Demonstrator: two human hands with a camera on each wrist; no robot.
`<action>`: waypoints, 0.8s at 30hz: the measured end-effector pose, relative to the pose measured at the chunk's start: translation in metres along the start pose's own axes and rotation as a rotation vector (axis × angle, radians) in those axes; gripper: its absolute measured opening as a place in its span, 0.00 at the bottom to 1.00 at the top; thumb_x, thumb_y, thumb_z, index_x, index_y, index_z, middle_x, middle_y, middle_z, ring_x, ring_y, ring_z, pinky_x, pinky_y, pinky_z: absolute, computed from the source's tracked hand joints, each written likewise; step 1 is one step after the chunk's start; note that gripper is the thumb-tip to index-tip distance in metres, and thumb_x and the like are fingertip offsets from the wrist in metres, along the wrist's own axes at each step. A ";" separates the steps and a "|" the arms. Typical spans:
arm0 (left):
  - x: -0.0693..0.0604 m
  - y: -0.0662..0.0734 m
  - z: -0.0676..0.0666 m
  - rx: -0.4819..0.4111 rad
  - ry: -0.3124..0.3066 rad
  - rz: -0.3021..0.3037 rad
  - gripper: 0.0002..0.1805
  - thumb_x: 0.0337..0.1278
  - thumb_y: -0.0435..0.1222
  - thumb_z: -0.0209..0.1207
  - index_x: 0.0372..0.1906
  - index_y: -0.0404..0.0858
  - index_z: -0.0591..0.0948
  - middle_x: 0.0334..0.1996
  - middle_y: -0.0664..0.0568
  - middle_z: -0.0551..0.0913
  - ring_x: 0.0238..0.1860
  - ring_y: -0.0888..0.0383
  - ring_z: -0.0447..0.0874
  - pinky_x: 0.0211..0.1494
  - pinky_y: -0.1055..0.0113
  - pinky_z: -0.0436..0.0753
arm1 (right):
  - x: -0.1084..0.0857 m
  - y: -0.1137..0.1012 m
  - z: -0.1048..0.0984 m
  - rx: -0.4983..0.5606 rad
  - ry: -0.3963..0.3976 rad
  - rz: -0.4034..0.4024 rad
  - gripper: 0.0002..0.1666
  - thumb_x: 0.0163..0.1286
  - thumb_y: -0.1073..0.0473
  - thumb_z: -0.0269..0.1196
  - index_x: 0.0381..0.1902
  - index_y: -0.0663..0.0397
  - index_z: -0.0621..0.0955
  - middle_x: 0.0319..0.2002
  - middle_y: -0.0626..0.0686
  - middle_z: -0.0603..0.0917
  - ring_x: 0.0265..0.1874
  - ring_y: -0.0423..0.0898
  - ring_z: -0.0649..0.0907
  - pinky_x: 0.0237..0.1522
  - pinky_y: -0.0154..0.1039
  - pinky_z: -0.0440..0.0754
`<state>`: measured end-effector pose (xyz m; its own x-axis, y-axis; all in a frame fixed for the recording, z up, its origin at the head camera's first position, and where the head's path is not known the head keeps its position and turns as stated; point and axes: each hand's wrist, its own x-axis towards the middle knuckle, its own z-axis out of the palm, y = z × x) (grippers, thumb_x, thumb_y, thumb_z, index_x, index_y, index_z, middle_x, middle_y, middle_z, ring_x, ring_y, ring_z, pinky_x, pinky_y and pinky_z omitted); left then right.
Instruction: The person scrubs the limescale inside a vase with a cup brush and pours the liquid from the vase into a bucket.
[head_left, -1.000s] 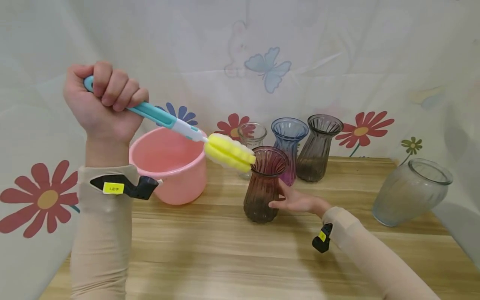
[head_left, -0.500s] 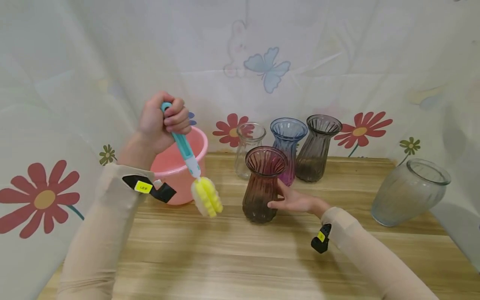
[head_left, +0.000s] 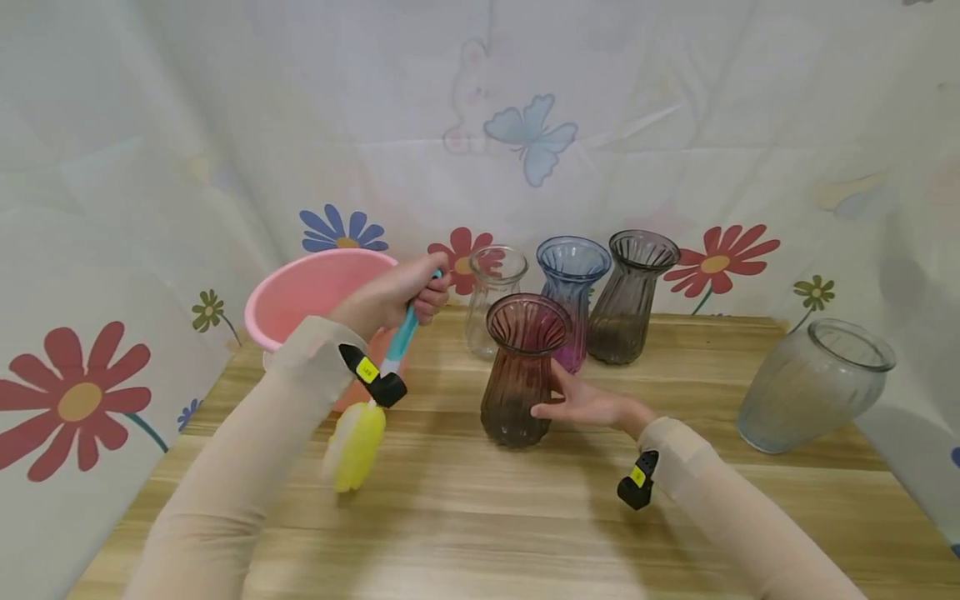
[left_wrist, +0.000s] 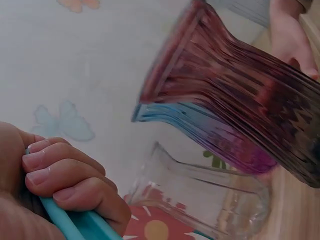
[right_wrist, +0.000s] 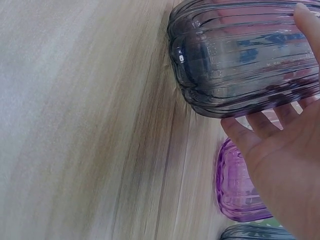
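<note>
My left hand [head_left: 405, 293] grips the teal handle of a bottle brush with a yellow and white sponge head [head_left: 356, 447]. The sponge hangs downward over the table, partly blurred, in front of the pink bucket. In the left wrist view, curled fingers [left_wrist: 75, 175] wrap the handle. A reddish-brown ribbed glass vase [head_left: 517, 383] with a flared mouth stands upright in the middle. Its right side is held by my right hand [head_left: 588, 402], thumb in front and the other fingers partly hidden behind the glass. In the right wrist view the vase base [right_wrist: 200, 65] shows beside the hand.
The pink bucket [head_left: 258, 312] stands at the back left. Behind the held vase are a clear glass vase [head_left: 487, 312], a blue-to-purple vase [head_left: 572, 292] and a grey vase [head_left: 622, 321]. A wider pale vase [head_left: 810, 396] is on the right of the wooden table [head_left: 480, 525].
My left hand has come down and to the right with the brush. Its sponge has swung from near the vase's mouth down and to the left. My right hand and its vase stay put.
</note>
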<state>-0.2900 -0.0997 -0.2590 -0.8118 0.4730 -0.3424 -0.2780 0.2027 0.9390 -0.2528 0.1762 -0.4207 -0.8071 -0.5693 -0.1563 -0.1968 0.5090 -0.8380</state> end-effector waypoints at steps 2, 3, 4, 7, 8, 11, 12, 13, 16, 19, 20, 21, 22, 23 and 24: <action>0.010 -0.010 0.002 0.056 0.010 -0.066 0.21 0.59 0.39 0.35 0.10 0.44 0.55 0.07 0.59 0.53 0.07 0.64 0.49 0.14 0.72 0.50 | 0.000 0.000 0.001 0.005 -0.001 -0.007 0.57 0.61 0.53 0.62 0.71 0.59 0.36 0.69 0.67 0.51 0.69 0.59 0.55 0.64 0.52 0.60; 0.014 -0.015 0.003 0.075 0.013 -0.092 0.21 0.60 0.39 0.35 0.10 0.44 0.56 0.07 0.59 0.53 0.07 0.64 0.49 0.14 0.72 0.50 | 0.000 -0.001 0.001 0.008 -0.002 -0.009 0.57 0.61 0.53 0.62 0.71 0.59 0.36 0.69 0.67 0.52 0.69 0.59 0.55 0.64 0.52 0.60; 0.018 -0.020 0.003 0.094 0.018 -0.119 0.21 0.61 0.40 0.35 0.11 0.44 0.56 0.08 0.58 0.53 0.07 0.64 0.49 0.14 0.72 0.50 | 0.000 -0.001 0.002 0.009 -0.001 -0.009 0.57 0.61 0.53 0.62 0.71 0.59 0.36 0.69 0.67 0.52 0.69 0.58 0.55 0.64 0.52 0.60; 0.031 -0.037 0.002 0.134 0.042 -0.169 0.22 0.64 0.42 0.35 0.11 0.44 0.57 0.08 0.58 0.53 0.08 0.64 0.49 0.14 0.72 0.51 | 0.000 -0.001 0.002 0.022 -0.005 -0.010 0.56 0.62 0.54 0.62 0.71 0.59 0.36 0.69 0.66 0.53 0.69 0.58 0.56 0.64 0.52 0.60; 0.035 -0.042 0.002 0.144 0.052 -0.177 0.23 0.65 0.43 0.35 0.12 0.43 0.57 0.07 0.58 0.54 0.08 0.64 0.49 0.13 0.72 0.51 | 0.000 -0.001 0.002 0.026 -0.008 -0.011 0.56 0.62 0.54 0.62 0.71 0.58 0.36 0.69 0.66 0.53 0.69 0.58 0.56 0.64 0.52 0.60; 0.048 -0.058 0.001 0.180 0.095 -0.171 0.23 0.66 0.46 0.35 0.15 0.42 0.59 0.08 0.58 0.55 0.08 0.64 0.50 0.14 0.72 0.52 | -0.001 -0.002 0.002 0.027 -0.009 0.004 0.56 0.62 0.53 0.61 0.71 0.58 0.35 0.69 0.66 0.52 0.69 0.58 0.55 0.64 0.52 0.60; 0.053 -0.063 0.000 0.187 0.111 -0.163 0.23 0.66 0.47 0.35 0.16 0.41 0.60 0.09 0.58 0.56 0.09 0.64 0.50 0.14 0.72 0.53 | -0.001 -0.002 0.002 0.027 -0.009 0.008 0.57 0.62 0.53 0.61 0.71 0.59 0.35 0.69 0.66 0.51 0.69 0.58 0.55 0.64 0.52 0.60; 0.057 -0.068 0.000 0.201 0.125 -0.152 0.22 0.66 0.48 0.36 0.18 0.41 0.61 0.10 0.58 0.57 0.09 0.64 0.50 0.15 0.72 0.53 | -0.001 -0.002 0.002 0.024 -0.008 0.015 0.57 0.62 0.53 0.61 0.71 0.59 0.35 0.69 0.66 0.51 0.69 0.59 0.55 0.65 0.52 0.60; 0.071 -0.085 0.000 0.253 0.167 -0.106 0.18 0.64 0.47 0.41 0.22 0.41 0.62 0.12 0.56 0.60 0.11 0.63 0.51 0.16 0.70 0.54 | -0.002 -0.001 0.002 0.006 -0.002 0.027 0.58 0.62 0.51 0.62 0.71 0.60 0.34 0.69 0.67 0.51 0.68 0.59 0.56 0.64 0.52 0.60; 0.081 -0.101 -0.001 0.349 0.197 -0.056 0.16 0.62 0.43 0.46 0.20 0.41 0.65 0.13 0.55 0.62 0.11 0.63 0.53 0.17 0.69 0.57 | -0.002 -0.001 0.002 -0.005 0.006 0.021 0.58 0.61 0.51 0.62 0.71 0.61 0.35 0.69 0.67 0.51 0.68 0.59 0.56 0.64 0.52 0.61; 0.084 -0.107 -0.001 0.384 0.208 -0.038 0.16 0.62 0.40 0.47 0.19 0.40 0.67 0.13 0.54 0.64 0.11 0.63 0.54 0.17 0.70 0.59 | -0.002 0.000 0.002 -0.007 0.007 0.015 0.58 0.61 0.51 0.62 0.71 0.61 0.35 0.69 0.67 0.51 0.68 0.59 0.56 0.64 0.52 0.61; 0.085 -0.111 -0.001 0.412 0.222 -0.022 0.16 0.60 0.38 0.48 0.17 0.40 0.68 0.13 0.54 0.66 0.11 0.63 0.56 0.18 0.70 0.60 | -0.002 0.000 0.002 -0.006 0.009 0.010 0.58 0.61 0.51 0.62 0.71 0.61 0.35 0.69 0.67 0.52 0.68 0.59 0.57 0.64 0.52 0.61; 0.087 -0.116 -0.001 0.457 0.241 -0.007 0.17 0.59 0.35 0.48 0.14 0.39 0.68 0.12 0.54 0.67 0.11 0.63 0.59 0.18 0.70 0.63 | -0.002 0.000 0.002 -0.004 0.010 0.006 0.58 0.61 0.51 0.62 0.71 0.61 0.35 0.69 0.67 0.52 0.68 0.59 0.57 0.64 0.52 0.62; 0.088 -0.120 -0.001 0.486 0.268 0.007 0.16 0.57 0.33 0.48 0.14 0.38 0.71 0.13 0.53 0.69 0.12 0.62 0.61 0.18 0.70 0.64 | -0.002 0.000 0.002 0.002 0.010 0.001 0.57 0.61 0.52 0.62 0.71 0.61 0.36 0.69 0.67 0.52 0.68 0.59 0.56 0.64 0.52 0.62; 0.088 -0.124 -0.001 0.514 0.292 0.019 0.16 0.55 0.31 0.48 0.13 0.38 0.69 0.13 0.53 0.70 0.12 0.62 0.64 0.19 0.71 0.66 | -0.002 0.000 0.002 0.010 0.010 -0.003 0.57 0.61 0.52 0.62 0.71 0.61 0.36 0.69 0.67 0.52 0.68 0.59 0.56 0.64 0.52 0.62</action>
<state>-0.3277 -0.0839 -0.4052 -0.9422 0.2400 -0.2336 -0.0362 0.6204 0.7835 -0.2503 0.1759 -0.4220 -0.8120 -0.5643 -0.1489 -0.1936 0.5011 -0.8434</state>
